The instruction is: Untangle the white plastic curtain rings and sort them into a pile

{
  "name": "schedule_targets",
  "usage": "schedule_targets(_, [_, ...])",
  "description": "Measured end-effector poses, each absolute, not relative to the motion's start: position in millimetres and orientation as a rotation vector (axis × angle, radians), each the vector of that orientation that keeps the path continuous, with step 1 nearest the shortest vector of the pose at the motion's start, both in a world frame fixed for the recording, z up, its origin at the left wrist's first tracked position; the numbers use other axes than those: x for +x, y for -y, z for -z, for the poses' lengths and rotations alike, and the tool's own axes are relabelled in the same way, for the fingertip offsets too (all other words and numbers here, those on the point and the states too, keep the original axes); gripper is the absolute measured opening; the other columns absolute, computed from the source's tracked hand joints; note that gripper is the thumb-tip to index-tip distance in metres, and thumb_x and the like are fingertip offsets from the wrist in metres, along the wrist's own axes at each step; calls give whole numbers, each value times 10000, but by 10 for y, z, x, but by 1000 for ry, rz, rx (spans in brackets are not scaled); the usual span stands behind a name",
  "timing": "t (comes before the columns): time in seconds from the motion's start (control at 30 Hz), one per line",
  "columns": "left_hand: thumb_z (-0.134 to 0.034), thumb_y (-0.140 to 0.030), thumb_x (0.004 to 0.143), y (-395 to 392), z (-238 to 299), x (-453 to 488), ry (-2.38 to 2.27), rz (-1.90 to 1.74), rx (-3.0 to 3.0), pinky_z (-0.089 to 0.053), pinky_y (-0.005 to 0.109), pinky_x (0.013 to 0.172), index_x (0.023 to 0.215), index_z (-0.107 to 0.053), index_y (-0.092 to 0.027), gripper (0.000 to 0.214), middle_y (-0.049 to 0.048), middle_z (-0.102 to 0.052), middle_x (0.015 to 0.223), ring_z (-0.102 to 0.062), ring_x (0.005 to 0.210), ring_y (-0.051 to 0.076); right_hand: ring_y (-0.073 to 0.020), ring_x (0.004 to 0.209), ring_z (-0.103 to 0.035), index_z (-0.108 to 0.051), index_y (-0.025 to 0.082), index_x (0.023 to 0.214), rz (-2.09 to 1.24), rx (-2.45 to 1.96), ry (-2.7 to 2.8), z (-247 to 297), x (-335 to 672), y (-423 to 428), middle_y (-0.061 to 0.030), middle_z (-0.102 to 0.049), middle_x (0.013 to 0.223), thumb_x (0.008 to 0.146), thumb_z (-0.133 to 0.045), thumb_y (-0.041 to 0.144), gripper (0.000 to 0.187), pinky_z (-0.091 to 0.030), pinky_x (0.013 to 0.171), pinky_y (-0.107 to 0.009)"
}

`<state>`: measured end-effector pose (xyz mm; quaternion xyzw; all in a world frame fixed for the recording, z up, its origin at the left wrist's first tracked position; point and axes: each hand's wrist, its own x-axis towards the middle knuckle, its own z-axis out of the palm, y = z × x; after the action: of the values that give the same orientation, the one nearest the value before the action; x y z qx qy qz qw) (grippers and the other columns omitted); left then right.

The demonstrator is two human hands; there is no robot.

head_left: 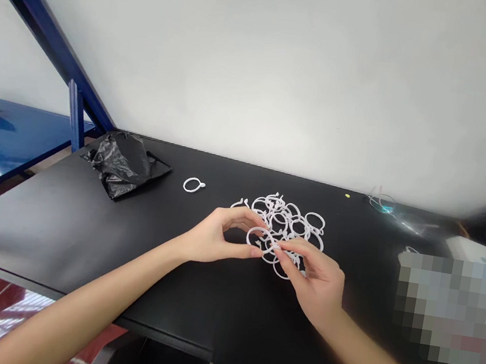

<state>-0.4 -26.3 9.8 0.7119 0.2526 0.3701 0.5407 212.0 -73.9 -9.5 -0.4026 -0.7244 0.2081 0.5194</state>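
Observation:
Both hands hold one white plastic ring [247, 242] above a pile of similar rings. My left hand [220, 234] grips its left side, with the thumb at the lower edge and the fingers over the top. On the other side, my right hand [318, 274] pinches the ring where its ends meet, between thumb and forefinger. Just behind and below lies the heap of white rings [280, 222], several of them with open, knobbed ends. A single ring [193, 185] rests apart on the black table [187, 302], left of the heap, and looks closed.
A crumpled black plastic bag [123, 163] lies at the table's back left. Clear plastic items [407, 222] and a small yellow bit [347, 195] are at the back right. A blurred-out patch [455, 326] covers the right side. A white wall [287, 78] rises behind.

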Motion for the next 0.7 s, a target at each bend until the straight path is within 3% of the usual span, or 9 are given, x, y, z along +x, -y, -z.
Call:
schedule_targets(0.07, [-726,-300,812,295,-111,0,-640,-820,1822,-512,297,856,1177,-583,-156,418,70,-664,1030,-634,914,161,-148,734,-675,-700,234,944,-491,-938,1754,90,2105,756,-1,-720,826,830,-666,49,221,-541,688,-280])
schedule_targets(0.17, [-628,-442,875,334,-81,13,-727,-693,2048,-475,248,685,1194,-560,-160,431,17,-626,829,-557,710,123,-156,733,-673,-700,225,966,-497,-888,1802,92,2085,773,-15,-716,824,825,-662,26,246,-543,687,-292])
schedule_targets(0.37, [-439,-672,885,355,14,50,-801,-674,2281,-337,213,521,932,-587,-141,553,-26,-503,659,-418,534,89,-156,699,-683,-701,229,906,-630,-829,1792,126,2082,787,-10,-725,801,837,-651,36,211,-555,633,-277])
schedule_targets(0.57, [-403,-652,913,240,-35,-22,-843,-706,2504,-389,240,576,902,-610,-155,538,28,-587,750,-530,638,137,-185,758,-729,-713,254,991,-602,-955,1783,130,2096,775,-14,-761,877,831,-684,134,202,-608,699,-287])
schedule_targets(0.7, [-502,-575,906,2,-24,-256,-1534,-830,2588,-442,287,674,943,-631,-171,426,92,-641,909,-585,871,226,-195,834,-730,-679,270,1107,-605,-1037,1723,127,2143,759,-32,-749,987,858,-660,181,265,-613,808,-338])
